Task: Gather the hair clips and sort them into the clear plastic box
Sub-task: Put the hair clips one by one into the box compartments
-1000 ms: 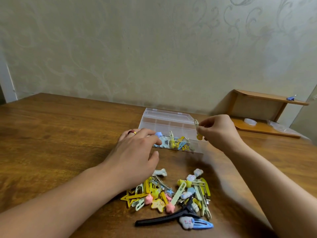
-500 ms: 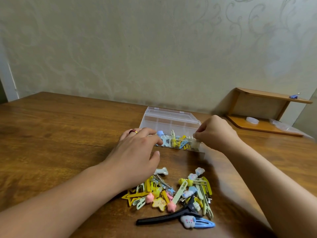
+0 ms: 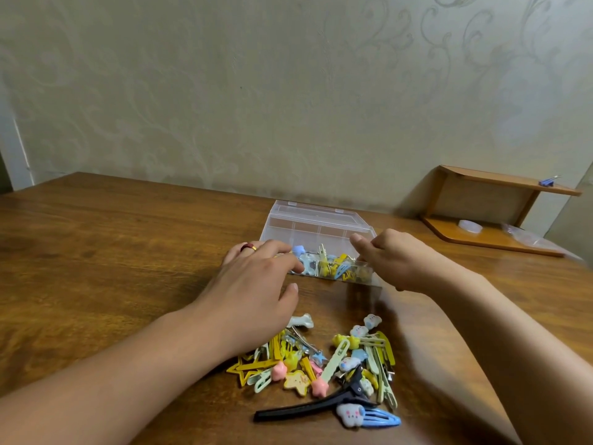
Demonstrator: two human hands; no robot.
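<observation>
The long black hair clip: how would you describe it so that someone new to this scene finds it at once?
On the brown wooden table, look at the pile of small pastel hair clips nearest the camera. The long black hair clip lies at its near edge, beside a blue snap clip with a white cloud charm. It alone is black, and much longer than the others.

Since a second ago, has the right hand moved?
Yes. The right hand dropped from above the clear plastic box to its near right corner.

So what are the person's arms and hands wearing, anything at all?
Both forearms are bare, with no sleeves, gloves or watch in view. The left hand wears a ring with a red part and a gold part. The right hand shows no ring or other jewellery.
</observation>
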